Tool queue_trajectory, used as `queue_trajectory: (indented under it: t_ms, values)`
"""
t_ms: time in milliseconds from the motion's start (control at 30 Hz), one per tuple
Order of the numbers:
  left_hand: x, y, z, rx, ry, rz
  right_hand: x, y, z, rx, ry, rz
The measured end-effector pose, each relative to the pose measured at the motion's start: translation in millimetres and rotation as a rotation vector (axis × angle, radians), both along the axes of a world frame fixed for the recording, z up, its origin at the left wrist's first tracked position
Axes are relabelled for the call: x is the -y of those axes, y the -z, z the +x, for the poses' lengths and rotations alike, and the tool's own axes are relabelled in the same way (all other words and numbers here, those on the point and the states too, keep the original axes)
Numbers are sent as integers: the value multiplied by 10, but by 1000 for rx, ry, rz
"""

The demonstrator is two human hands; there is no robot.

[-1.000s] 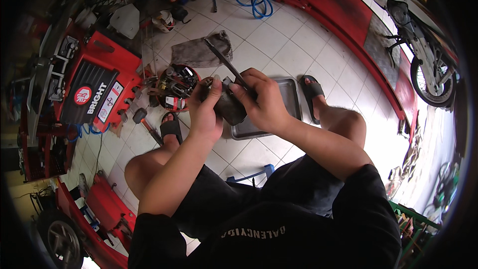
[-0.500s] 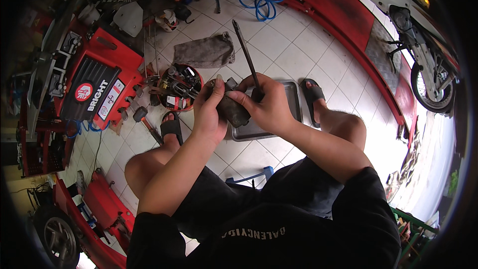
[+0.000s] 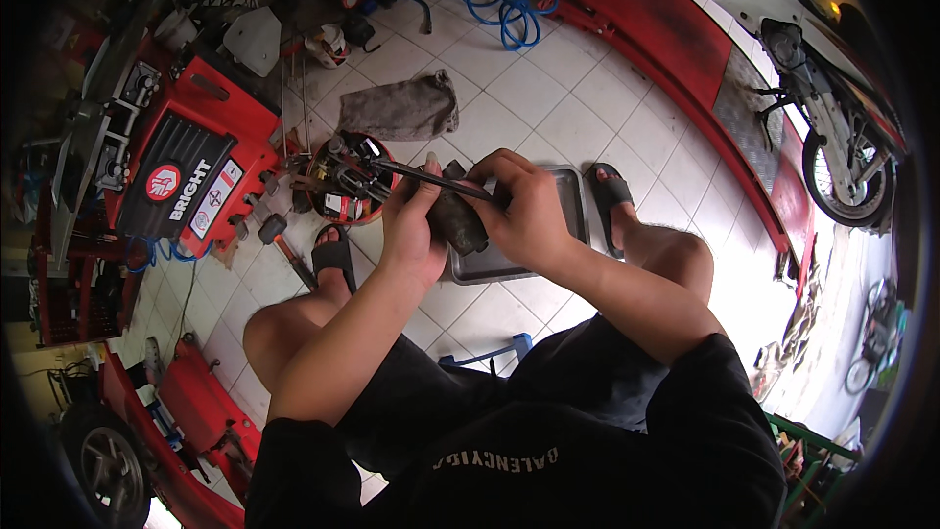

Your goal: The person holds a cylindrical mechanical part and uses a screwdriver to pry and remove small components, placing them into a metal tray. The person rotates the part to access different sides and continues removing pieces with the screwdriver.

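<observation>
Holding up a dark, grimy part [image 3: 462, 225] over the floor: the left hand [image 3: 406, 220] had its fingers closed around one side, thumb up near the top end. The right hand [image 3: 529, 211] was on the other side, thumb in close against the part, and its fingers were also curled around a long dark screwdriver-like tool [image 3: 446, 183]. The shaft slanted off to the left across the top of the part, tip out past the left thumb. Couldn't tell from that angle if it was actually touching the part or just passing over it. All of that hung around the near left corner of a grey tray [image 3: 576, 198], which sat on the white tiled floor [image 3: 529, 88] between the feet. Just left of the hands was a round red tub [image 3: 389, 151] crammed with tools, with a grey rag [image 3: 399, 108] spread out beyond it. A hammer [image 3: 291, 257] lay by the left sandal [image 3: 333, 257], near a big red machine [image 3: 240, 118]. Oh, and a coiled blue hose [image 3: 503, 22] was up at the far end.
</observation>
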State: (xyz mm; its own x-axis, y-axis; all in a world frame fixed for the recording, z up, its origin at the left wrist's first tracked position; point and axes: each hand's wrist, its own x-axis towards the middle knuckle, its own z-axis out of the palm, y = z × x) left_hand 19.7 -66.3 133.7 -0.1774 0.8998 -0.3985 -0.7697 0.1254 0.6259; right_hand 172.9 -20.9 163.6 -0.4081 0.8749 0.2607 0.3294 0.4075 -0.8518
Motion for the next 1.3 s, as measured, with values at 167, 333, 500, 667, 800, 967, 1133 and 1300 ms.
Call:
queue_trajectory:
  t_ms: [167, 333, 500, 667, 800, 967, 1133, 1300]
  values:
    - [9, 21, -4, -23, -7, 20, -25, 12, -1, 35, -24, 31]
    - [20, 35, 2, -66, 2, 8, -30, -6, 0, 15, -24, -22]
    - [18, -54, 21, -55, 36, -15, -42, -95, 6, 23, -14, -76]
    - [8, -99, 22, -78, -2, -18, -77, -34, 8, 55, -15, -20]
    - [4, -114, 14, -63, 8, -22, -22, -102, -3, 26, 3, -21]
    - [-10, -126, 21, -37, 14, -35, -7, -124, -6, 58, 22, -154]
    - [0, -115, 4, -45, 13, -28, -34, -64, -8, 28, -2, -9]
    - [4, -116, -5, -38, 10, -7, 2, -179, -9, 8, -2, -80]
